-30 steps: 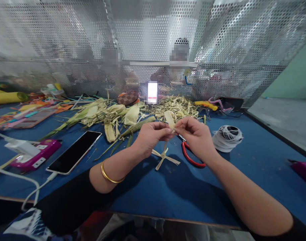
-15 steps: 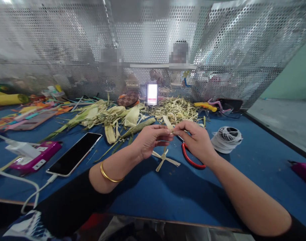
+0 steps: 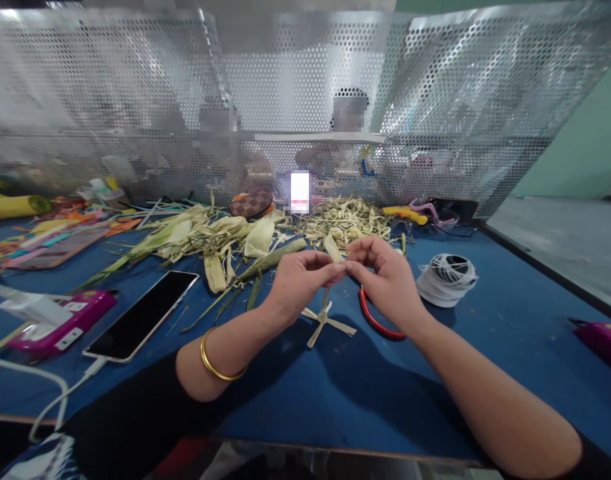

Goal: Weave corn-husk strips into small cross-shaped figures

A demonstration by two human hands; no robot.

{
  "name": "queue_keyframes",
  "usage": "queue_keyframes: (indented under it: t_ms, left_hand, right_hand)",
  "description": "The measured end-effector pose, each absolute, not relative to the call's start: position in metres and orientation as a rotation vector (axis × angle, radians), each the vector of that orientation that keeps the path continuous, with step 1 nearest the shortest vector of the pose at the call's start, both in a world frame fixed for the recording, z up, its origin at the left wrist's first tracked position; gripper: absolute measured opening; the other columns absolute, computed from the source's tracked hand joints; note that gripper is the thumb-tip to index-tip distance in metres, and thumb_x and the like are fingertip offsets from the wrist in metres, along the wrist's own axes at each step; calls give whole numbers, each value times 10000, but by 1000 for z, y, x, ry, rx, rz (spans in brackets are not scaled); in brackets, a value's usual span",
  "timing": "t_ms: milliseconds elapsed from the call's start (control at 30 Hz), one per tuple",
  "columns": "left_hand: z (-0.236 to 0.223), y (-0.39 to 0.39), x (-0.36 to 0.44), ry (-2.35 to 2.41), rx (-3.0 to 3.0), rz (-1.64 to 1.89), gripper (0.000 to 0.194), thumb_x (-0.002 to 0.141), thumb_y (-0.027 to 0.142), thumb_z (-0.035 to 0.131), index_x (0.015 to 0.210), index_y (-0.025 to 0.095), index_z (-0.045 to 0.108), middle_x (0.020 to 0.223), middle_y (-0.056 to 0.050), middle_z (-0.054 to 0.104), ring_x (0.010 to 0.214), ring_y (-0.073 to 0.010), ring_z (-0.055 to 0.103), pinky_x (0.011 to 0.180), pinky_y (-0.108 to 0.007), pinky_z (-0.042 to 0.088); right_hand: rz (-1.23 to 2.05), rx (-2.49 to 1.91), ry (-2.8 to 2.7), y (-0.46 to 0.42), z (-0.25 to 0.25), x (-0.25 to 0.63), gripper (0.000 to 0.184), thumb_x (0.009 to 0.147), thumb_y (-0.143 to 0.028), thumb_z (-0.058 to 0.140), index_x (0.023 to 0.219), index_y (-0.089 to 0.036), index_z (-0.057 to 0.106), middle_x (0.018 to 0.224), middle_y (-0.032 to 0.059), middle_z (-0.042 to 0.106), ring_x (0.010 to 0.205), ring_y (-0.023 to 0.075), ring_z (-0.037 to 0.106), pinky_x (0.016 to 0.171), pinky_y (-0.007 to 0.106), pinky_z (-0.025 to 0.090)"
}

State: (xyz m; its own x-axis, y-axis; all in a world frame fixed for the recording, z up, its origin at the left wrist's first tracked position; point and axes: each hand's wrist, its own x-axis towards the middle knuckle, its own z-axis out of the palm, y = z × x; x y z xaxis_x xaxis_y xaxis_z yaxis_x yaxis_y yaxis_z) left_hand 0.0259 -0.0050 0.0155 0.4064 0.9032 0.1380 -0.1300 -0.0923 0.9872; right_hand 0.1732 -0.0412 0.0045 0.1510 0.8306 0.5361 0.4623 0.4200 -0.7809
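Observation:
A pale strip of dried corn husk (image 3: 333,248) stands up between my two hands, pinched at its lower end. My left hand (image 3: 303,280) has thumb and fingers closed on it, and my right hand (image 3: 384,277) grips it from the other side, fingertips meeting. On the blue table below lies a small cross-shaped piece of husk strips (image 3: 323,319). Red-handled scissors (image 3: 378,319) rest partly under my right hand, which hides their blades. A spool of white thread (image 3: 447,280) is to the right of that hand.
Husk leaves (image 3: 260,239) and a pile of shredded husk (image 3: 355,220) lie at the back, before a perforated metal screen (image 3: 295,80). A charging phone (image 3: 143,315) and purple power strip (image 3: 68,323) with cables sit left. A lit screen (image 3: 299,190) stands behind.
The camera view has shifted slightly. My left thumb has moved up against the right fingertips, and both hands still hold the husk strip.

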Motion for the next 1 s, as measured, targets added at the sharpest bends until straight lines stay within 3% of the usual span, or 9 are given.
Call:
queue_keyframes:
  t_ms: [300, 533, 700, 1000]
  left_hand:
    - [17, -3, 26, 779, 1443, 971, 142, 722, 241, 672, 635, 150, 606, 620, -2, 626, 641, -113, 598, 609, -221, 464]
    - [17, -1, 24, 786, 1390, 975, 112, 704, 226, 679, 659, 145, 615, 625, -9, 633, 613, -109, 585, 602, -232, 466]
    - [18, 0, 21, 770, 1197, 899, 123, 683, 236, 705, 697, 146, 623, 616, -4, 629, 601, -99, 585, 623, -235, 464]
    - [16, 0, 23, 747, 1282, 958, 158, 645, 247, 726, 673, 149, 604, 639, 11, 610, 642, -123, 617, 587, -229, 469]
  right_hand:
    - [651, -1092, -1325, -38, 1, 170, 186, 742, -254, 640, 901, -187, 571, 666, -17, 606, 628, 144, 599, 624, 315, 477]
    - [410, -1115, -1490, -40, 2, 171, 51, 795, -202, 606, 777, -207, 559, 686, -17, 585, 651, 136, 558, 625, 286, 450]
    - [118, -1109, -1713, -44, 7, 174, 97, 852, -172, 553, 792, -227, 604, 783, 2, 639, 757, 156, 574, 711, 300, 441]
    - [163, -1185, -1675, -40, 2, 176, 93, 846, -177, 554, 763, -209, 579, 782, 13, 614, 757, 161, 560, 705, 293, 430]
